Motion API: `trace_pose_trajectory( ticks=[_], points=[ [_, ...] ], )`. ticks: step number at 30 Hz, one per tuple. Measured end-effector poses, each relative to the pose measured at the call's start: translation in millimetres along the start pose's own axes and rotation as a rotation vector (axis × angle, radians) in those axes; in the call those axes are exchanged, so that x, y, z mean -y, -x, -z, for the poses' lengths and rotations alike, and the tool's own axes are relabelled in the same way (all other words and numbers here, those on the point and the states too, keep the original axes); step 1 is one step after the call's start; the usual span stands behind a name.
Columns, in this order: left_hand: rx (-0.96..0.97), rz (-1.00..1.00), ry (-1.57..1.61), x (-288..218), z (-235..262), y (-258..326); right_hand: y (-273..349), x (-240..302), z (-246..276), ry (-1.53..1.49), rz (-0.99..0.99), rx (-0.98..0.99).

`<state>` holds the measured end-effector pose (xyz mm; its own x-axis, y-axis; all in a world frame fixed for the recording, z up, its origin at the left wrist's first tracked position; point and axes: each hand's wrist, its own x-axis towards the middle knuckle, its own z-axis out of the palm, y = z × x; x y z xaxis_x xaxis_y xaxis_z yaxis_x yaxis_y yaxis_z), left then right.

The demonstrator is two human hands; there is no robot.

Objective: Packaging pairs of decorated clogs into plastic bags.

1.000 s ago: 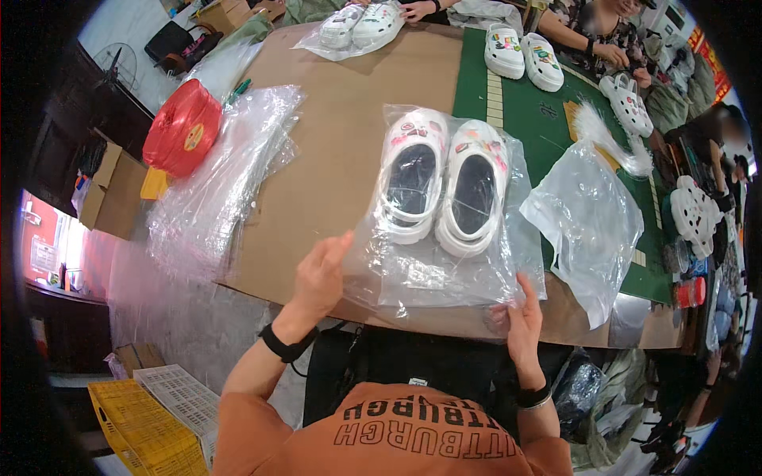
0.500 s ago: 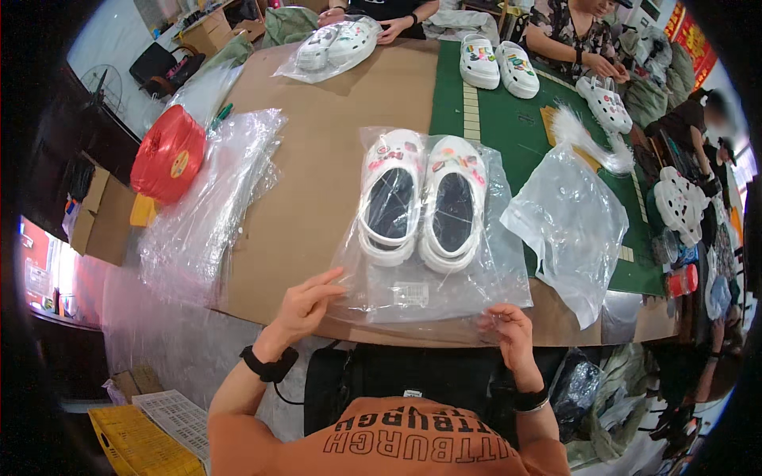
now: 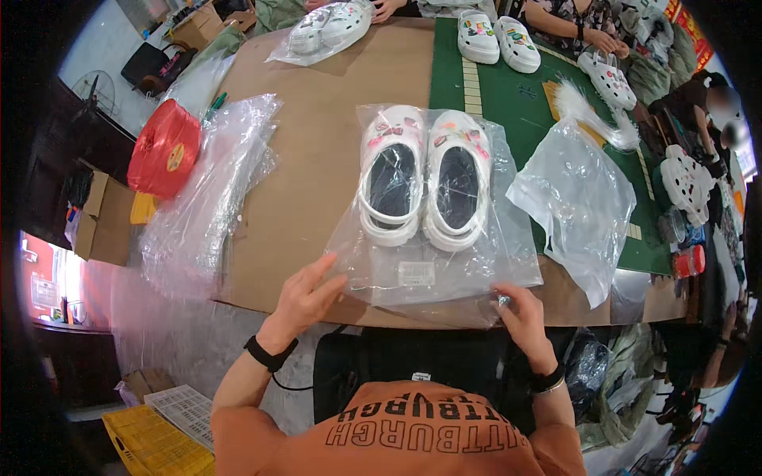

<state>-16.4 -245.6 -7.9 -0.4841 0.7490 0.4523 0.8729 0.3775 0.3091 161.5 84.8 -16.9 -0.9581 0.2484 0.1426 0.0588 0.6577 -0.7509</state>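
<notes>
A pair of white clogs [image 3: 459, 226] with colourful charms lies side by side inside a clear plastic bag [image 3: 365, 274], toes pointing away from me. A white label [image 3: 417, 274] shows on the bag below the heels. My left hand [image 3: 300, 305] is at the bag's near left edge, fingers stretched and apart; whether the fingertips touch the film is unclear. At the near right corner, my right hand [image 3: 524, 317] pinches the bag's edge between thumb and fingers.
A stack of clear bags [image 3: 202, 206] and a red roll of plastic string [image 3: 164, 151] lie left. Another clear bag [image 3: 575, 198] rests right, on a green mat [image 3: 524, 119]. Beyond are more clogs [image 3: 520, 46], white strands [image 3: 591, 115] and other people's hands [image 3: 607, 40].
My right hand has shifted slightly up and right along the bag's near edge. My left hand stays at the left edge, fingers a little more spread. The whole view has tilted slightly downward.
</notes>
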Motion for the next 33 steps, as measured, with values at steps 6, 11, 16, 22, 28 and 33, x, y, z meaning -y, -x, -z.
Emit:
trace_pose_trajectory(
  ticks=[6, 11, 16, 22, 28, 33],
  points=[
    [0.026, -0.083, -0.06, 8, -1, 10, -1, 4, -1, 0.0, 0.105, -0.078],
    [0.005, -0.141, -0.238, 14, 1, 12, -3, 9, -1, 0.024, 0.082, -0.159],
    [-0.134, -0.172, -0.247, 16, -8, 10, -7, 6, -4, -0.195, 0.091, -0.144],
    [-0.049, 0.129, 0.131, -4, 3, -6, -10, 5, -15, -0.49, -0.153, -0.21],
    [-0.089, 0.722, 0.602, 2, -1, -4, -11, -3, -16, -0.516, -0.438, -0.097],
    [-0.22, 0.69, 0.281, -12, -2, -19, -16, -1, -27, -0.738, -0.432, -0.216]
  ],
)
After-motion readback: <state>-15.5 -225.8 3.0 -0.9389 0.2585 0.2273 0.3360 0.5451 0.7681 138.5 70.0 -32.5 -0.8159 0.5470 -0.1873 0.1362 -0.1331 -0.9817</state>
